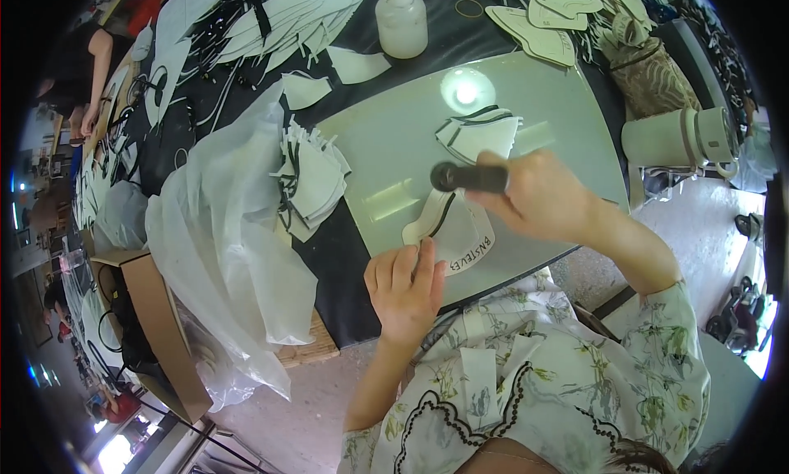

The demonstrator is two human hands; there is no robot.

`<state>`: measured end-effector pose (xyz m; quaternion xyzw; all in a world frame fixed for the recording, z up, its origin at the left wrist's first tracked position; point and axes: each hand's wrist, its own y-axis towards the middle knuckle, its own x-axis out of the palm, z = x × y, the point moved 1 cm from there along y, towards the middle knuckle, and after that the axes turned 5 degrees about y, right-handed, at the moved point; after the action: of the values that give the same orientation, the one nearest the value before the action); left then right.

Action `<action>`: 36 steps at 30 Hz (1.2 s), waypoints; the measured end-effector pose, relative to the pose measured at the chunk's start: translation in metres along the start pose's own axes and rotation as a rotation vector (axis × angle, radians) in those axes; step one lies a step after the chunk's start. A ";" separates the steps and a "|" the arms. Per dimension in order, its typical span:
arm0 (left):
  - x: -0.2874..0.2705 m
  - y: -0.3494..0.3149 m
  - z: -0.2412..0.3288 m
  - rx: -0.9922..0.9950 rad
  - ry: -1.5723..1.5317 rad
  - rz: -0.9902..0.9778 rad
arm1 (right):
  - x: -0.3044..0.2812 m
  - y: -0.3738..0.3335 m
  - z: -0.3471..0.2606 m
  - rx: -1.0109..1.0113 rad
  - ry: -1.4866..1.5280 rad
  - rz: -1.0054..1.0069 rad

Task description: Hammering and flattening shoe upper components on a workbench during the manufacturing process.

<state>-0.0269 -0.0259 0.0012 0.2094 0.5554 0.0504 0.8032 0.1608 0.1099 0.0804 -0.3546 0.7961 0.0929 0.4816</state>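
My right hand [538,196] is closed round the dark handle of a small hammer [464,178], its round head just over the far end of a curved white strip [429,219] with a black edge. The strip lies along a pale, rounded shoe-upper piece [470,242] with lettering on its rim. My left hand [407,289] grips the near end of these pieces, fingertips bent down on them. Beyond the hammer rests a small stack of white pieces [481,135] with black edging. All of this lies on a glossy pale board [567,96]; my right palm hides part of it.
Left of the board sit a bundle of white cut pieces [316,178] and a crumpled clear plastic bag [230,219]. A white bottle [401,22] stands behind, and a pale thermos [678,139] to the right. An open cardboard box [168,334] stands lower left.
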 end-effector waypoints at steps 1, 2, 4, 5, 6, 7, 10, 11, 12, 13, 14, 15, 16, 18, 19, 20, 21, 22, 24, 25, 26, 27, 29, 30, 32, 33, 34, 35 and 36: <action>0.000 0.001 0.000 0.007 0.002 0.001 | -0.001 -0.003 0.000 0.047 -0.099 -0.077; -0.001 0.001 0.000 0.004 -0.005 -0.005 | 0.002 -0.004 0.003 0.046 -0.097 -0.071; 0.002 0.003 0.000 0.008 -0.012 -0.001 | 0.008 -0.002 0.012 -0.002 -0.094 -0.125; 0.003 0.003 -0.002 0.003 -0.023 0.003 | 0.005 -0.002 0.014 -0.003 -0.096 -0.119; 0.001 0.001 -0.001 -0.006 -0.036 -0.001 | 0.000 -0.003 0.012 0.027 -0.022 -0.052; 0.001 0.001 0.000 -0.006 -0.037 -0.004 | -0.004 -0.005 0.011 0.057 0.051 0.014; 0.001 0.004 0.000 0.001 -0.029 0.016 | 0.008 0.000 0.017 0.064 -0.066 -0.169; 0.000 0.002 -0.001 -0.009 -0.030 0.001 | 0.005 0.001 0.017 0.063 -0.067 -0.162; 0.000 0.001 -0.001 -0.024 -0.030 -0.014 | 0.002 0.000 0.017 0.069 -0.032 -0.128; 0.000 0.001 -0.001 -0.024 -0.026 -0.010 | 0.000 0.000 0.017 0.075 0.003 -0.095; 0.000 0.002 -0.001 -0.023 -0.024 -0.009 | 0.000 0.001 0.015 0.071 0.002 -0.092; -0.002 0.001 0.000 -0.024 -0.024 -0.013 | 0.002 0.000 0.011 0.080 -0.029 -0.135; -0.003 0.003 0.003 -0.024 -0.023 -0.015 | 0.003 -0.002 0.009 0.090 -0.060 -0.178; -0.001 0.015 0.005 -0.049 -0.072 0.024 | 0.005 0.001 0.017 0.082 -0.041 -0.189; 0.001 0.019 0.004 -0.040 -0.072 0.028 | 0.007 0.003 0.024 0.075 -0.025 -0.198; 0.002 0.022 0.002 -0.063 -0.093 0.038 | 0.012 0.004 0.032 0.079 -0.027 -0.189; 0.004 0.024 0.002 -0.093 -0.109 0.048 | 0.014 0.006 0.038 0.018 0.215 0.022; 0.004 0.026 0.003 -0.091 -0.106 0.052 | 0.014 0.006 0.044 -0.045 0.456 0.234; 0.002 0.031 0.008 -0.187 -0.177 0.067 | 0.006 -0.003 0.048 0.155 0.727 0.109; 0.001 0.032 0.014 -0.191 -0.171 0.066 | 0.005 -0.006 0.048 0.362 0.991 -0.027; 0.003 0.033 0.022 -0.280 -0.202 -0.044 | 0.008 -0.007 0.044 0.357 0.995 -0.033; 0.004 0.035 0.028 -0.362 -0.238 -0.157 | 0.012 -0.010 0.038 0.384 1.046 -0.034; 0.008 0.051 0.036 -0.336 -0.162 -0.245 | 0.021 -0.010 0.030 0.397 1.087 -0.030; 0.012 0.060 0.038 -0.311 -0.088 -0.325 | 0.027 -0.009 0.030 0.395 1.089 -0.032; 0.016 0.069 0.032 -0.287 -0.045 -0.368 | 0.037 -0.008 0.029 0.377 1.109 0.052; 0.018 0.072 0.029 -0.269 -0.002 -0.410 | 0.038 -0.009 0.029 0.367 1.110 0.040; 0.019 0.073 0.027 -0.282 0.006 -0.406 | 0.038 -0.010 0.028 0.341 1.121 0.050; 0.020 0.075 0.026 -0.269 -0.026 -0.424 | 0.038 -0.010 0.028 0.313 1.133 0.060; 0.019 0.076 0.023 -0.254 -0.052 -0.441 | 0.039 -0.010 0.026 0.298 1.136 0.047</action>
<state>0.0130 0.0422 0.0213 -0.0184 0.5560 -0.0622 0.8287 0.1747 0.0970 0.0363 -0.2594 0.9416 -0.2138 0.0217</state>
